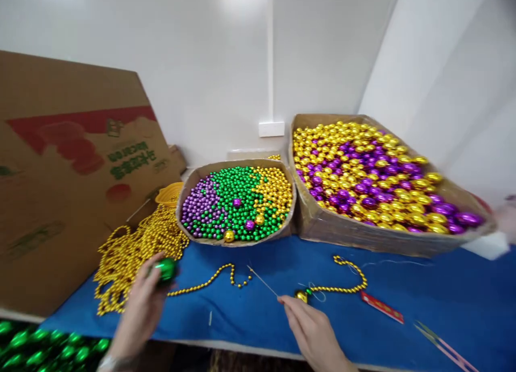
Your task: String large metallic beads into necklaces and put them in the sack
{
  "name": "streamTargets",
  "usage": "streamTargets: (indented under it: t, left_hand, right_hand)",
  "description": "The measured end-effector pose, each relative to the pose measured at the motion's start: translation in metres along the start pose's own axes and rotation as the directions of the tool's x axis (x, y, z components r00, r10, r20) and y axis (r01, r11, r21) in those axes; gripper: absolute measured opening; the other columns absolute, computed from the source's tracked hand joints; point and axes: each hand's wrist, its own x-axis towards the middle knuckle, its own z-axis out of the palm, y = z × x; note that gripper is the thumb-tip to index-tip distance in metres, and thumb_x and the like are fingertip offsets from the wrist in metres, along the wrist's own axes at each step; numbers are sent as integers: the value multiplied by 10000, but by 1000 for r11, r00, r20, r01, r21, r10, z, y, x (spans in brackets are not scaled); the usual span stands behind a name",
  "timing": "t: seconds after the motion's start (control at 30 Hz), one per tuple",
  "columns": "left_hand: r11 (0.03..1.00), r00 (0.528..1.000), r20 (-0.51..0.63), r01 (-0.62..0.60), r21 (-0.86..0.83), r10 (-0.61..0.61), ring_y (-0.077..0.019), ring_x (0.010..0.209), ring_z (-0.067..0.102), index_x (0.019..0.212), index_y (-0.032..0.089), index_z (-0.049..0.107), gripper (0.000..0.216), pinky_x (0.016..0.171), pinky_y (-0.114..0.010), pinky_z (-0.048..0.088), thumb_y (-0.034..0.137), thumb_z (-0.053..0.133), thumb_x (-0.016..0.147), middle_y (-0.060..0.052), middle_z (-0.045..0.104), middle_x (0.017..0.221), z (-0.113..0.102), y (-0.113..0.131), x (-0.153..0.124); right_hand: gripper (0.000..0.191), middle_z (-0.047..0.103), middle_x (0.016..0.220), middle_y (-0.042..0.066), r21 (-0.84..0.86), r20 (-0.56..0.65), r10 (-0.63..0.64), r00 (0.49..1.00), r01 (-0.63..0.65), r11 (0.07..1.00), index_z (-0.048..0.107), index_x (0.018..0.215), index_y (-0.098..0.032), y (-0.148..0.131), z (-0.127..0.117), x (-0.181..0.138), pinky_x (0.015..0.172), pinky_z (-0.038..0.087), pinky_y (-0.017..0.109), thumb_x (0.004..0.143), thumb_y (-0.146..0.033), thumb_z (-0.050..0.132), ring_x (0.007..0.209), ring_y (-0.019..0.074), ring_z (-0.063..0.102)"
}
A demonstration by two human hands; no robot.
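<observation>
My left hand is closed around a shiny green ball in front of a heap of gold bead strands. Between finger and thumb, my right hand pinches a long thin needle that points up and left over the blue cloth. Just beyond that hand lie a gold ball and a small green bead, joined to a gold bead string curving to the right. Another gold bead string stretches from near my left hand toward the needle.
A cardboard box of purple, green and gold beads stands mid-table. Right of it, a bigger box holds gold and purple balls. A tall carton blocks the left. Thread snips and a red strip lie right; green balls sit below left.
</observation>
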Motion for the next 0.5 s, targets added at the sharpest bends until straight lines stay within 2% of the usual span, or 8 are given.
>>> streamTargets:
  t: [0.03, 0.1, 0.17, 0.23, 0.33, 0.5]
  left_hand:
    - [995, 989, 133, 72, -70, -62, -226, 890, 597, 1173, 223, 533, 495, 618, -277, 525, 436, 656, 743, -63, 586, 1076, 18, -8, 3]
    - [971, 935, 334, 181, -156, -121, -232, 909, 593, 1193, 225, 524, 452, 673, -319, 530, 422, 602, 794, -75, 580, 1081, 55, -24, 3]
    - [951, 901, 413, 235, -201, -135, -215, 890, 592, 1185, 224, 533, 421, 697, -329, 528, 384, 605, 802, -78, 581, 1064, 88, -37, -3]
    - [939, 897, 421, 252, -233, -137, -205, 892, 581, 1172, 224, 544, 409, 710, -333, 526, 361, 620, 794, -77, 577, 1056, 109, -46, -10]
    - [932, 899, 415, 262, -252, -141, -193, 901, 561, 1148, 228, 557, 384, 738, -343, 520, 341, 632, 789, -70, 573, 1032, 120, -52, -17]
    - [937, 901, 412, 251, -244, -135, -200, 930, 535, 1124, 236, 571, 363, 769, -376, 513, 345, 635, 784, -65, 555, 1039, 120, -54, -21]
  right_hand:
    - [269, 710, 924, 53, -4, -7, -29, 1000, 29, 1000, 564, 1089, -190, 0, -1, 0, 713, 520, 207, 936, -175, 343, 812, 139, 679]
    - [265, 714, 920, 53, -24, -12, -76, 997, 76, 997, 563, 1092, -187, 0, -6, -1, 697, 523, 202, 932, -166, 353, 798, 139, 684]
    - [267, 717, 902, 53, -53, -14, -103, 995, 102, 993, 567, 1085, -183, -1, -11, -2, 668, 527, 202, 928, -160, 352, 759, 139, 687]
    - [271, 719, 885, 54, -80, -21, -107, 994, 105, 991, 571, 1079, -178, -1, -15, -3, 646, 528, 203, 927, -158, 349, 732, 139, 688]
    - [279, 720, 878, 60, -101, -24, -102, 995, 99, 990, 576, 1080, -170, 0, -17, -5, 639, 528, 202, 926, -156, 344, 733, 141, 688]
    - [288, 719, 846, 53, -159, -33, -112, 993, 106, 982, 597, 1065, -160, 4, -14, -8, 613, 528, 211, 917, -146, 351, 688, 141, 684]
